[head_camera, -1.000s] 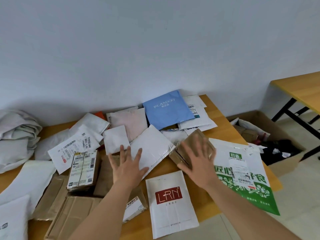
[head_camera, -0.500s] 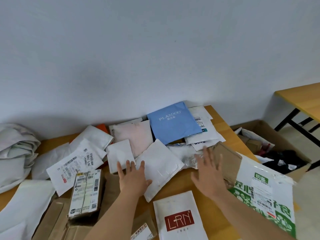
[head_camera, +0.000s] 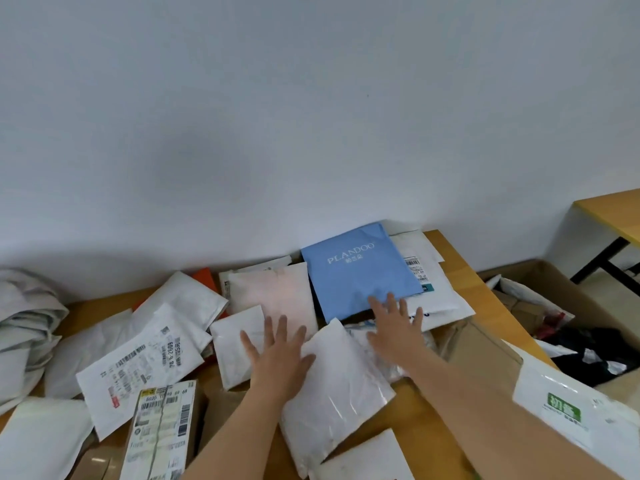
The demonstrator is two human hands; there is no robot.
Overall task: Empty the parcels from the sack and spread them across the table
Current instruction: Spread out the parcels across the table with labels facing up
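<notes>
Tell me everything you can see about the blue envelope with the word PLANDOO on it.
The blue PLANDOO envelope is a flat, smooth mailer, seemingly plastic or coated paper, with white lettering. It lies tilted near the wall at the far side of the table, overlapping a pinkish mailer and white labelled mailers. The fingertips of the right hand reach its near edge; contact is unclear.

The wooden worktop (head_camera: 446,403) carries overlapping white mailers (head_camera: 332,382), a blue PLANDOO envelope (head_camera: 356,271), brown boxes (head_camera: 481,348) and a crumpled grey sack (head_camera: 24,327).
</notes>
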